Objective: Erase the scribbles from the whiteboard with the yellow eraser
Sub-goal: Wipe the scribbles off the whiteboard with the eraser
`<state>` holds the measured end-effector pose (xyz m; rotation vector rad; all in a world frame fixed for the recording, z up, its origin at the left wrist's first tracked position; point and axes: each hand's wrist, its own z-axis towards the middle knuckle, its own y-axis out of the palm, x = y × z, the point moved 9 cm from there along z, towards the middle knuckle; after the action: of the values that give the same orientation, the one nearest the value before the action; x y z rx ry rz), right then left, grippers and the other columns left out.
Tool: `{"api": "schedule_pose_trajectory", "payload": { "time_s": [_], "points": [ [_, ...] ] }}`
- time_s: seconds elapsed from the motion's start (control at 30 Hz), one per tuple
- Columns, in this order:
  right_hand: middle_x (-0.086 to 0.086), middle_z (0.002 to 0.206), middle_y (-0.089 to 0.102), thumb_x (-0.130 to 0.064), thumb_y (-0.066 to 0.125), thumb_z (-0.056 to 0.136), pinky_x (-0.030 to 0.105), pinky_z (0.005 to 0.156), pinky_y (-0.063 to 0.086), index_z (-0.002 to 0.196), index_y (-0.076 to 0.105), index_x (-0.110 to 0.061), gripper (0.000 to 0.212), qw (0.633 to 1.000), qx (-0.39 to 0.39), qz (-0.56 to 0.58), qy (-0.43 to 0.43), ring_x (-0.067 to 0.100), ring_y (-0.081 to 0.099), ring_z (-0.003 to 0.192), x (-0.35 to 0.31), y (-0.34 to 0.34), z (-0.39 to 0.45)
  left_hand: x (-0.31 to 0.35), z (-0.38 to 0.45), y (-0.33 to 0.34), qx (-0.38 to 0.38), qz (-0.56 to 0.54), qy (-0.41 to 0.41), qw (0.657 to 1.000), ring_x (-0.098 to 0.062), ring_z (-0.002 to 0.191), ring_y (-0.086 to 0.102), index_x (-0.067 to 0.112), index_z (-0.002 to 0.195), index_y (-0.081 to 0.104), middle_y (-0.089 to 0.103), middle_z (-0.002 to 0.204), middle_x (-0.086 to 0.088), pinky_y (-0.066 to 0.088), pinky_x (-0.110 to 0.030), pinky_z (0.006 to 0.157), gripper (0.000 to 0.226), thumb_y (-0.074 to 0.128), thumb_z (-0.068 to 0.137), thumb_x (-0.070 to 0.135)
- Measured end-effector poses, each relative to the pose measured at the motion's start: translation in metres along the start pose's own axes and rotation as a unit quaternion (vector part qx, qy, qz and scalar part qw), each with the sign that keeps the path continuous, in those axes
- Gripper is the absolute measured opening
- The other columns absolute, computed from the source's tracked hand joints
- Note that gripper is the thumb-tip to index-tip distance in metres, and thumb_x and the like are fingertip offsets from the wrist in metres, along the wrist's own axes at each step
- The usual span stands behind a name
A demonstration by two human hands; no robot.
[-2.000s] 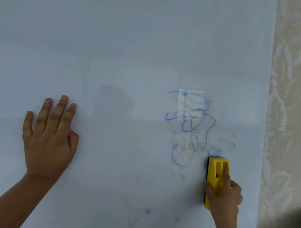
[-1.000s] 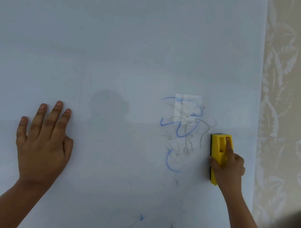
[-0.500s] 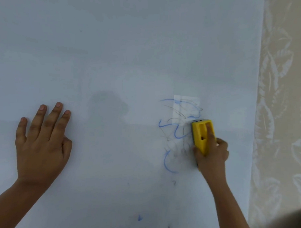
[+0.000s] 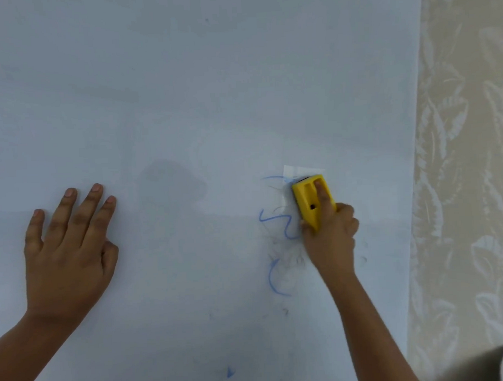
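Note:
My right hand [image 4: 333, 238] grips the yellow eraser [image 4: 307, 199], with the forefinger lying along its top, and presses it flat on the whiteboard [image 4: 184, 93]. The eraser sits at the upper right of the scribbles [image 4: 277, 235]: blue curves and faint grey lines left of and below the eraser. My left hand [image 4: 67, 251] lies flat on the board at the left, fingers spread, holding nothing. A small blue mark [image 4: 229, 372] shows near the bottom edge.
The whiteboard's right edge runs down past the eraser; beyond it is a beige wall with a leaf pattern [image 4: 466, 182]. A pale rectangular reflection [image 4: 296, 170] sits just above the eraser. A blurred grey shape [image 4: 501, 364] fills the bottom right corner.
The eraser has swept up from the scribbles' lower right to their top. The right part of the scribbles is wiped away. My left hand has stayed flat on the board.

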<state>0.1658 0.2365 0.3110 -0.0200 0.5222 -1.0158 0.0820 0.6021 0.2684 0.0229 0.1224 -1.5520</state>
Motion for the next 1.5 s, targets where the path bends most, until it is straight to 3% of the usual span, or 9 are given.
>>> {"api": "schedule_pose_trajectory", "payload": {
  "time_s": [0.13, 0.33, 0.53, 0.67, 0.87, 1.03, 1.17, 1.37, 1.5],
  "points": [
    [0.016, 0.112, 0.043, -0.012, 0.067, 0.074, 0.046, 0.069, 0.045, 0.14, 0.027, -0.038, 0.082, 0.996, -0.018, -0.021, -0.08, 0.038, 0.043, 0.092, -0.004, 0.013, -0.048, 0.004, 0.0, -0.007, 0.025, 0.004, 0.006, 1.0, -0.039, 0.139, 0.03, 0.002, 0.138, 0.045, 0.039, 0.148, -0.018, 0.032, -0.068, 0.1, 0.05, 0.021, 0.098, 0.019],
    [0.019, 0.127, 0.033, -0.017, 0.057, 0.085, 0.05, 0.079, 0.039, 0.143, 0.018, -0.036, 0.072, 0.996, 0.007, 0.014, 0.093, 0.038, 0.035, 0.108, 0.031, -0.012, 0.022, 0.009, 0.0, -0.011, 0.039, 0.034, 0.011, 0.999, -0.04, 0.137, 0.035, 0.002, 0.138, 0.046, 0.04, 0.148, -0.018, 0.03, -0.067, 0.102, 0.048, 0.026, 0.096, 0.015],
    [0.017, 0.111, 0.049, -0.012, 0.068, 0.07, 0.046, 0.067, 0.044, 0.139, 0.035, -0.029, 0.078, 0.993, 0.041, -0.063, -0.091, 0.037, 0.047, 0.09, -0.07, 0.008, -0.025, 0.008, 0.0, -0.01, 0.036, 0.038, 0.012, 0.999, -0.04, 0.136, 0.035, 0.002, 0.138, 0.045, 0.04, 0.148, -0.018, 0.029, -0.067, 0.103, 0.048, 0.027, 0.095, 0.015],
    [0.017, 0.1, 0.056, -0.011, 0.076, 0.058, 0.043, 0.06, 0.046, 0.133, 0.043, -0.027, 0.084, 0.978, 0.011, -0.109, -0.178, 0.037, 0.053, 0.078, -0.046, 0.019, -0.064, 0.01, 0.001, -0.013, 0.034, 0.045, 0.008, 0.998, -0.04, 0.136, 0.035, 0.002, 0.138, 0.046, 0.04, 0.148, -0.018, 0.028, -0.065, 0.106, 0.049, 0.027, 0.095, 0.016],
    [0.021, 0.119, 0.04, -0.011, 0.059, 0.082, 0.049, 0.072, 0.042, 0.143, 0.024, -0.028, 0.073, 0.995, 0.025, -0.092, 0.011, 0.039, 0.04, 0.1, -0.001, -0.005, 0.006, 0.015, 0.002, -0.02, 0.044, 0.066, 0.002, 0.997, -0.038, 0.134, 0.038, 0.002, 0.136, 0.048, 0.043, 0.145, -0.017, 0.022, -0.057, 0.11, 0.048, 0.028, 0.095, 0.015],
    [0.017, 0.105, 0.052, -0.005, 0.072, 0.064, 0.045, 0.065, 0.044, 0.136, 0.04, -0.028, 0.082, 0.982, 0.102, -0.116, -0.106, 0.036, 0.048, 0.083, -0.079, 0.009, -0.019, 0.013, 0.002, -0.019, 0.04, 0.062, -0.002, 0.997, -0.038, 0.134, 0.038, 0.002, 0.136, 0.049, 0.044, 0.145, -0.017, 0.021, -0.055, 0.111, 0.048, 0.028, 0.095, 0.016],
    [0.015, 0.106, 0.055, -0.007, 0.068, 0.066, 0.045, 0.07, 0.046, 0.132, 0.041, -0.028, 0.075, 0.966, 0.079, -0.138, -0.202, 0.035, 0.051, 0.084, -0.058, 0.021, -0.072, 0.013, 0.004, -0.02, 0.038, 0.064, 0.006, 0.997, -0.038, 0.134, 0.039, 0.002, 0.135, 0.049, 0.044, 0.145, -0.017, 0.023, -0.057, 0.11, 0.049, 0.029, 0.094, 0.015],
    [0.028, 0.115, 0.046, -0.007, 0.069, 0.074, 0.055, 0.067, 0.043, 0.14, 0.034, -0.022, 0.076, 0.993, 0.051, -0.104, 0.009, 0.046, 0.046, 0.092, 0.038, -0.009, -0.01, 0.014, 0.002, -0.02, 0.043, 0.07, 0.005, 0.997, -0.037, 0.134, 0.038, 0.003, 0.137, 0.048, 0.043, 0.146, -0.016, 0.021, -0.054, 0.112, 0.049, 0.028, 0.094, 0.016],
    [0.022, 0.11, 0.051, -0.005, 0.072, 0.066, 0.047, 0.064, 0.045, 0.133, 0.044, -0.019, 0.073, 0.983, 0.129, -0.11, -0.074, 0.039, 0.048, 0.086, -0.018, 0.006, -0.035, 0.01, 0.001, -0.015, 0.035, 0.054, 0.001, 0.998, -0.039, 0.135, 0.038, 0.002, 0.136, 0.048, 0.043, 0.146, -0.017, 0.023, -0.06, 0.109, 0.05, 0.026, 0.095, 0.017]
  ]
}}
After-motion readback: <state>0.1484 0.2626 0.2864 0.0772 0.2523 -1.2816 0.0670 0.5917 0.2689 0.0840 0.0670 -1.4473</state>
